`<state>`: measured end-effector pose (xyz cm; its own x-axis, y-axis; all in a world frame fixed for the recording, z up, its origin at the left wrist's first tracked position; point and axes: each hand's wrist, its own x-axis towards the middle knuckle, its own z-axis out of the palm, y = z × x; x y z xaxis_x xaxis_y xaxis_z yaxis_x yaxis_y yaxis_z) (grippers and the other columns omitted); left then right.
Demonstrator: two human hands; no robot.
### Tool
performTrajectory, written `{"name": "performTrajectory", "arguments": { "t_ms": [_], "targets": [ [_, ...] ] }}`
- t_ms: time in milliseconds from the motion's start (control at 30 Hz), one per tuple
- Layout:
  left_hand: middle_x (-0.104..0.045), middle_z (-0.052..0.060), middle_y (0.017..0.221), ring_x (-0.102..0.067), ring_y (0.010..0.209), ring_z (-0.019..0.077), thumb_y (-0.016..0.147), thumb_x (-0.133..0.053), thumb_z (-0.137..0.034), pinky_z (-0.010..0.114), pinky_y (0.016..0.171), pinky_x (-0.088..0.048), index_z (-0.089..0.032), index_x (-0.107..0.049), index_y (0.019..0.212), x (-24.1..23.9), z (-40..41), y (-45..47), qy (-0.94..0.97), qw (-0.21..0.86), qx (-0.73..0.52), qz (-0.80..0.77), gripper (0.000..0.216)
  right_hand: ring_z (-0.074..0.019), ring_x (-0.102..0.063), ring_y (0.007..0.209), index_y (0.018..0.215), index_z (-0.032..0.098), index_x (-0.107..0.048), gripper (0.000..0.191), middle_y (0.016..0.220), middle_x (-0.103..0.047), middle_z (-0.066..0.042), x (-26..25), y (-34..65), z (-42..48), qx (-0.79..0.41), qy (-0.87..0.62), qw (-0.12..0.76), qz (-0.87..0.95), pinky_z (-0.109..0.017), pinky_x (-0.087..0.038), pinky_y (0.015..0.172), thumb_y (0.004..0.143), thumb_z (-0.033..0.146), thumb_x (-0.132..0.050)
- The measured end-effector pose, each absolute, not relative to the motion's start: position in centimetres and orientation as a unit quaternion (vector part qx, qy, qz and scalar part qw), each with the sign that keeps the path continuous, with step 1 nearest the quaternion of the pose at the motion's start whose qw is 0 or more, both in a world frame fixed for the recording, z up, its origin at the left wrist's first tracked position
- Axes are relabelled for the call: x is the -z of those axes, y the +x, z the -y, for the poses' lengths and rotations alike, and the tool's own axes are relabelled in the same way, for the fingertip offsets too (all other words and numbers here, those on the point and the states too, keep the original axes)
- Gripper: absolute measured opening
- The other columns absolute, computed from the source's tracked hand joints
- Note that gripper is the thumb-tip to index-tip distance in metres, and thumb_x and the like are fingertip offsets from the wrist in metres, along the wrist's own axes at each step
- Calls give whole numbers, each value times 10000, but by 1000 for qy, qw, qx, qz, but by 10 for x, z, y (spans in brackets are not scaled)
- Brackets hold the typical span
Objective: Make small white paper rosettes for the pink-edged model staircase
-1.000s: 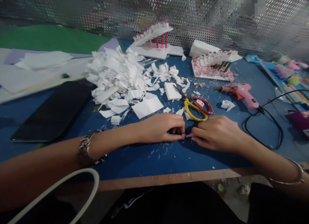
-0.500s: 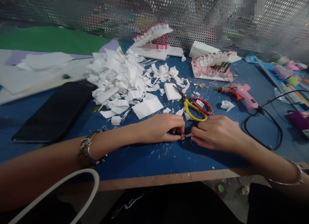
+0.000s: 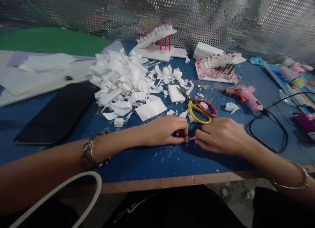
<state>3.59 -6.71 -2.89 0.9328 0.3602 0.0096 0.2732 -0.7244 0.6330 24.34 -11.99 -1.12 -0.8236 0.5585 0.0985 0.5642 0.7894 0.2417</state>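
Pinched at the fingertips of both hands: a thin pink stick (image 3: 192, 137), short and narrow, lying low over the blue felt-like table cover (image 3: 152, 159), its material too small to tell. Left hand (image 3: 164, 131) curled nearly closed, thumb and forefinger pressed on the stick's left end, the other fingers tucked under. Right hand (image 3: 221, 136) likewise closed, knuckles up, fingertips gripping the right end so that the two hands almost touch. A chunky silver chain bracelet (image 3: 92, 154) on the left wrist, a thin smooth metal bangle (image 3: 295, 178) on the right. Just beyond the fingers, scissors with one yellow and one red loop handle (image 3: 200, 110), lying flat, blades pointing away. Farther off and left of the fingers, a loose heap of ragged white paper scraps (image 3: 118, 77), with a few flat cut rectangles at its near edge. Well left of the left fingers, a glossy black flat slab like a phone or tablet (image 3: 56, 113). Right of and beyond the right fingers, a pink plastic glue gun with an orange trigger (image 3: 248, 96), its black cord (image 3: 270, 129) looping on the cover. Far beyond the fingers, a white stepped model on pink pillars (image 3: 157, 39) and a second white stepped model on a speckled pink base (image 3: 216, 67), both before a perforated metal screen (image 3: 98, 11). Fine white crumbs scattered over the cover around the hands.
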Motion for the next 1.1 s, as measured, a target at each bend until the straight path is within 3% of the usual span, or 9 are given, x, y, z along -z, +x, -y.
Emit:
{"name": "performTrajectory", "arguments": {
  "t_ms": [633, 867, 1100],
  "targets": [
    [-521, 5, 752, -495, 666, 89, 807, -521, -223, 176, 589, -361, -135, -555, 788, 27, 69, 36, 925, 326, -66, -185, 95, -94, -408, 449, 718, 201, -544, 215, 531, -573, 17, 12, 242, 122, 109, -336, -37, 935, -280, -119, 516, 842, 309, -405],
    [-556, 36, 848, -519, 736, 108, 844, -481, -234, 195, 654, -383, -156, -585, 988, 29, 69, 35, 933, 315, -83, -153, 194, -94, -410, 462, 715, 200, -543, 227, 550, -583, 17, 12, 243, 121, 110, -333, -27, 936, -277, -113, 515, 847, 313, -397],
    [-559, 27, 825, -528, 696, 80, 825, -512, -172, 161, 632, -391, -145, -615, 898, 31, 66, 33, 923, 342, -88, -155, 129, -98, -408, 487, 707, 203, -532, 289, 563, -572, 19, 7, 246, 123, 113, -325, 9, 939, -274, -143, 523, 877, 322, -331]
  ]
}}
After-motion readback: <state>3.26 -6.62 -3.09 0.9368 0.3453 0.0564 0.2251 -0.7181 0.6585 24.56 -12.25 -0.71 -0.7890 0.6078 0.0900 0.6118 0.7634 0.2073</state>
